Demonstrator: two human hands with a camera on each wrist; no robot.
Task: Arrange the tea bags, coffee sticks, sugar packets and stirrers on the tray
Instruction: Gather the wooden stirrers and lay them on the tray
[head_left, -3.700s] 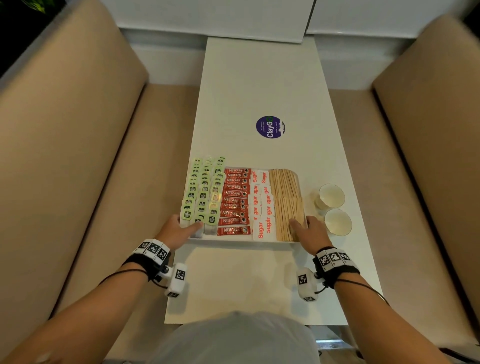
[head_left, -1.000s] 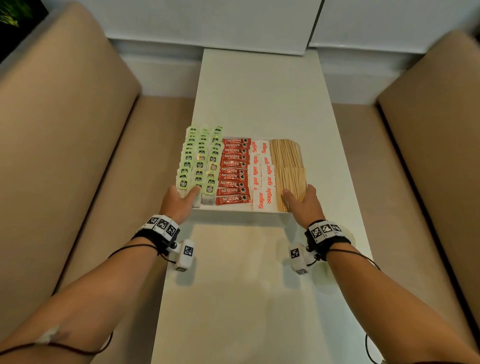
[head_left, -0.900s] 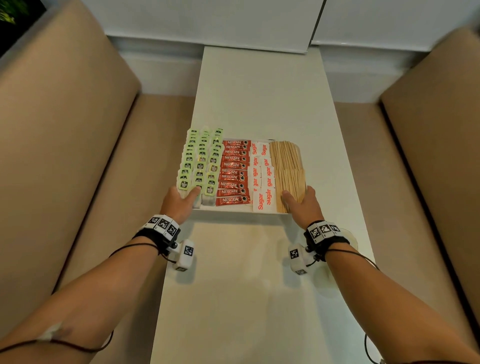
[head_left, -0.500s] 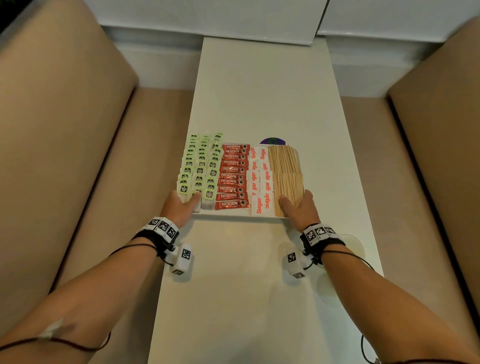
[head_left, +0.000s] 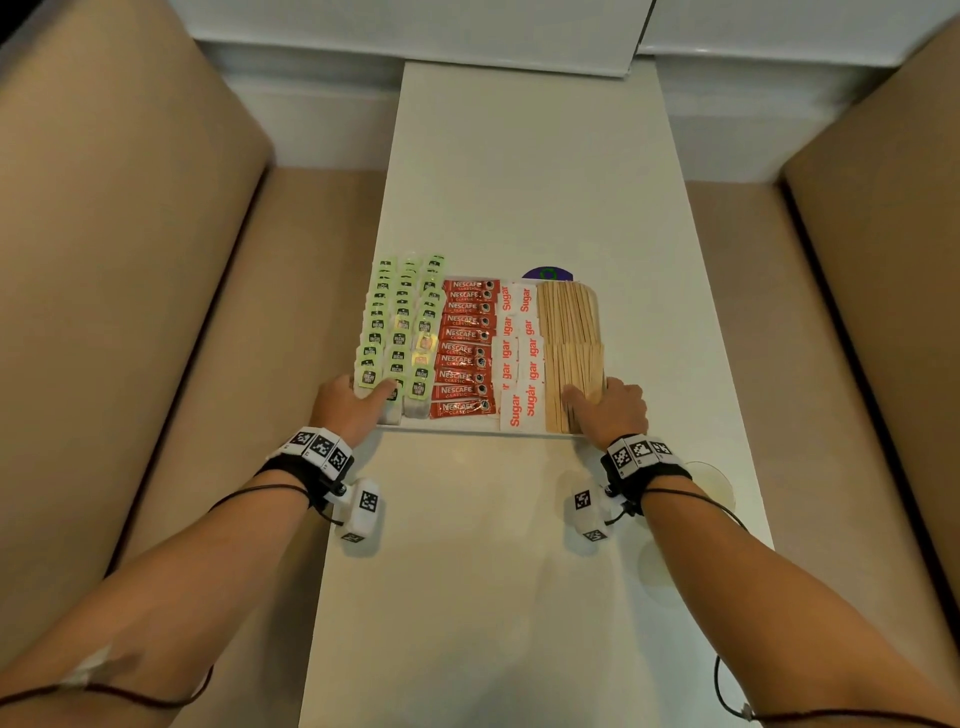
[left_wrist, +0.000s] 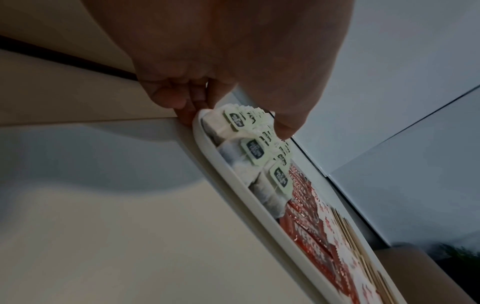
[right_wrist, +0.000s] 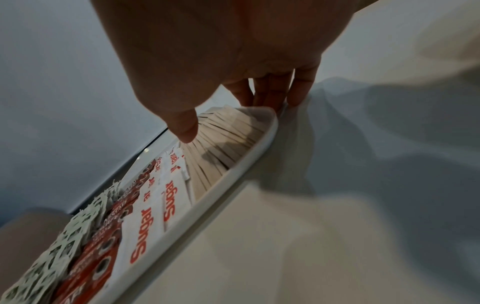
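The white tray (head_left: 470, 429) sits on the long white surface (head_left: 524, 171), its long side running left to right. Green tea bags (head_left: 397, 332), red Nescafe sticks (head_left: 465, 348), sugar packets (head_left: 519, 358) and wooden stirrers (head_left: 571, 343) fill it in rows (stirrers pointing near to far). The left hand (head_left: 348, 402) and right hand (head_left: 613, 410) grip its near corners, fingers curled under, thumbs on top. The tray is farther away than before, covering most of the purple sticker (head_left: 548, 273).

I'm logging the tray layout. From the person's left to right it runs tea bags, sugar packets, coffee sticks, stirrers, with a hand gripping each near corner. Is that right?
Not quite: the middle two are swapped. In the head view the order is tea bags, coffee sticks, sugar packets, stirrers. The rest holds: the left hand and right hand each grip a near corner of the tray.
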